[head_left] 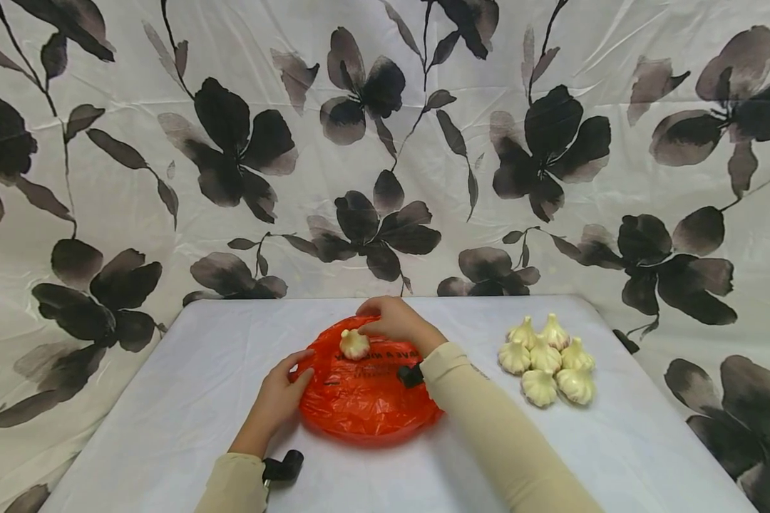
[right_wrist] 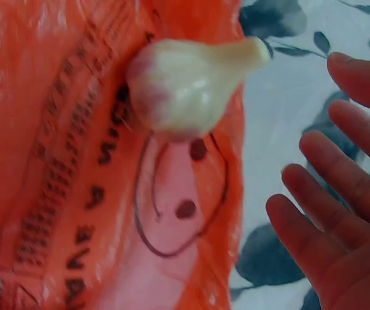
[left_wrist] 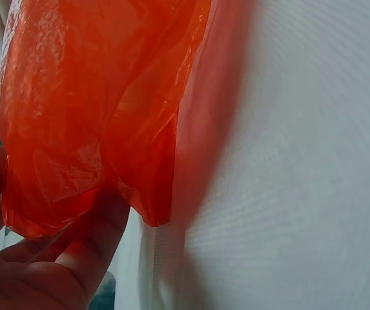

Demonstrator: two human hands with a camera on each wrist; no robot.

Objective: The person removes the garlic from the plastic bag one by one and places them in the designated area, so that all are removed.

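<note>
A red plastic bag [head_left: 372, 410] with printed lettering and a smiley face spreads in a rounded shape on the table; whatever lies under it is hidden. One whole garlic bulb [right_wrist: 178, 90] rests on top toward its far side. My left hand [head_left: 276, 399] holds the bag's left edge, thumb nearer me and fingers farther off, with the edge between them. Beyond the bag's far edge, my right hand [right_wrist: 346, 194] has its fingers spread and holds nothing. In the head view its fingertips come close beside the bulb.
Several garlic bulbs [head_left: 545, 353] stand bunched together at the right on the white-covered table [head_left: 186, 399]. A floral curtain [head_left: 385, 164] hangs behind the table's far edge. Small black cameras [head_left: 284, 467] are worn at both wrists.
</note>
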